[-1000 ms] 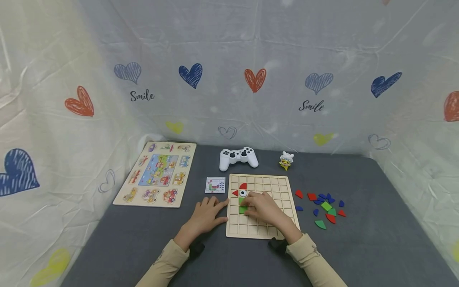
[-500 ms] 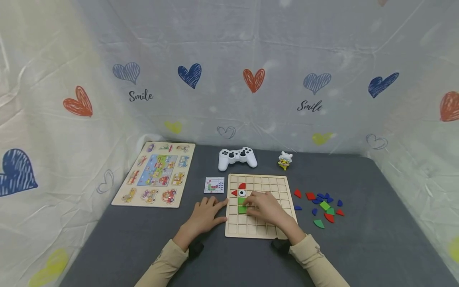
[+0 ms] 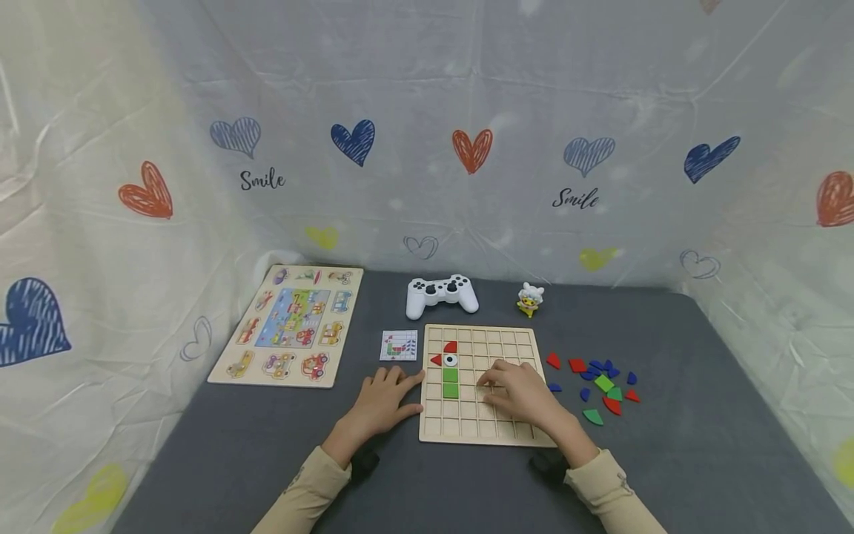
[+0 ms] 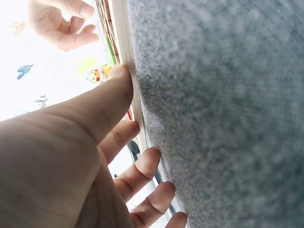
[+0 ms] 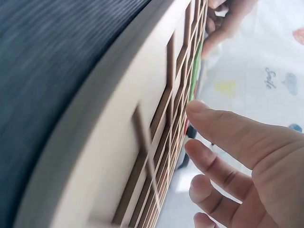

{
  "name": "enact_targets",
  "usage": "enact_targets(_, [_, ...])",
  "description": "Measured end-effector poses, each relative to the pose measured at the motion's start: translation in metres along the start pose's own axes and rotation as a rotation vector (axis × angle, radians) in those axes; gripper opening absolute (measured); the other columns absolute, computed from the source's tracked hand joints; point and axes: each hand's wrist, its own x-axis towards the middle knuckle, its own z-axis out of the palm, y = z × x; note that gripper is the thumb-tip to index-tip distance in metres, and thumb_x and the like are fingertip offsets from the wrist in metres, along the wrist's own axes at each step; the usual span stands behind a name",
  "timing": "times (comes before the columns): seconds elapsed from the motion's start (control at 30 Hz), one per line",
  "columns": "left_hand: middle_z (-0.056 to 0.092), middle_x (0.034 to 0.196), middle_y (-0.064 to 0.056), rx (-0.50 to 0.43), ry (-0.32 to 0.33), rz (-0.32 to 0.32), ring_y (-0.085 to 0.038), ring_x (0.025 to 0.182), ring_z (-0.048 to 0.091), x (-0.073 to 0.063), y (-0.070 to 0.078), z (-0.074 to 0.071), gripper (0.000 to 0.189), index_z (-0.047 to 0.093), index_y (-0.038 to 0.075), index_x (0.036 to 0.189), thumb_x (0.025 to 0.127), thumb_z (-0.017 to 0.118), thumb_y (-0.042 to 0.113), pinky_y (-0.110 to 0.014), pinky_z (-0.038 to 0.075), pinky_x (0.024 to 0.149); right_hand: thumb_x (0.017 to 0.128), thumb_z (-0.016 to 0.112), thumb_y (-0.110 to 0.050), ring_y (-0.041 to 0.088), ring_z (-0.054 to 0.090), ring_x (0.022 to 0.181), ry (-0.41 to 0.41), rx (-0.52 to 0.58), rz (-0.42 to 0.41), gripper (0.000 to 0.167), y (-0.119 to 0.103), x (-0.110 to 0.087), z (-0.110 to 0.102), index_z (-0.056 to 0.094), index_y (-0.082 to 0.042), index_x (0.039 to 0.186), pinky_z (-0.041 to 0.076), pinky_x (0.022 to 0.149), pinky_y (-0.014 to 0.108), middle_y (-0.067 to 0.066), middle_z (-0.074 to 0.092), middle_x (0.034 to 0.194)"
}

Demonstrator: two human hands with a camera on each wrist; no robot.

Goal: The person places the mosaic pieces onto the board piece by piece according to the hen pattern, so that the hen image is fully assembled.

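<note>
A wooden grid board point(image 3: 480, 430) lies flat on the dark cloth. My left hand point(image 3: 380, 400) rests at its left edge; in the left wrist view the thumb point(image 4: 118, 90) touches the board's side. Over the middle of the board hovers my right hand point(image 3: 520, 389), its fingers loosely bent, with nothing between thumb and fingers in the right wrist view. Set in the grid are two green squares point(image 3: 451, 383), a white eye tile point(image 3: 450, 360), a red triangle point(image 3: 437, 360) and a red quarter-round piece point(image 3: 451, 346). A pattern card point(image 3: 399, 345) lies beside the board's upper left.
Loose red, blue and green pieces point(image 3: 603, 384) lie scattered right of the board. Behind it are a white game controller point(image 3: 442, 294) and a small figurine point(image 3: 530, 299). A wooden picture puzzle point(image 3: 287, 322) lies at the left. A printed curtain point(image 3: 414, 185) hangs behind.
My right hand has moved right, away from the green squares, which now show uncovered in the grid. My left hand has stayed at the board's edge.
</note>
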Motion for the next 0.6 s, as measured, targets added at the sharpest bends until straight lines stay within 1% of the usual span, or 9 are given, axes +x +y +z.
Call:
enact_targets(0.17, [0.045, 0.098, -0.006, 0.002, -0.002, -0.002, -0.021, 0.085, 0.035, 0.0, 0.001, 0.0, 0.06, 0.048, 0.02, 0.137, 0.085, 0.061, 0.046, -0.042, 0.031, 0.072, 0.076, 0.076, -0.025, 0.009, 0.055, 0.073, 0.02, -0.021, 0.013, 0.021, 0.01, -0.01, -0.004, 0.071, -0.02, 0.095, 0.034, 0.066, 0.029, -0.006, 0.06, 0.087])
enact_targets(0.3, [0.044, 0.097, -0.005, 0.005, -0.002, -0.003, -0.021, 0.085, 0.035, 0.0, 0.0, 0.0, 0.06, 0.048, 0.02, 0.137, 0.085, 0.061, 0.047, -0.042, 0.031, 0.072, 0.075, 0.076, -0.025, 0.008, 0.055, 0.073, 0.034, -0.044, 0.028, 0.021, 0.019, -0.017, -0.006, 0.07, -0.021, 0.095, 0.035, 0.067, 0.03, -0.007, 0.059, 0.085])
enact_targets(0.47, [0.045, 0.097, -0.005, 0.002, -0.001, -0.004, -0.021, 0.085, 0.036, 0.0, 0.001, -0.001, 0.06, 0.048, 0.019, 0.137, 0.085, 0.061, 0.047, -0.042, 0.032, 0.072, 0.075, 0.077, -0.022, 0.009, 0.055, 0.073, 0.062, -0.032, 0.046, 0.02, 0.027, -0.025, -0.012, 0.071, -0.019, 0.094, 0.036, 0.069, 0.032, -0.006, 0.059, 0.085])
enact_targets(0.6, [0.045, 0.097, -0.005, 0.001, -0.002, -0.004, -0.021, 0.085, 0.036, -0.001, 0.001, -0.002, 0.06, 0.049, 0.019, 0.137, 0.085, 0.061, 0.046, -0.042, 0.032, 0.072, 0.075, 0.077, -0.021, 0.01, 0.055, 0.073, 0.076, -0.027, 0.061, 0.02, 0.034, -0.033, -0.016, 0.071, -0.018, 0.094, 0.035, 0.068, 0.031, -0.005, 0.06, 0.085])
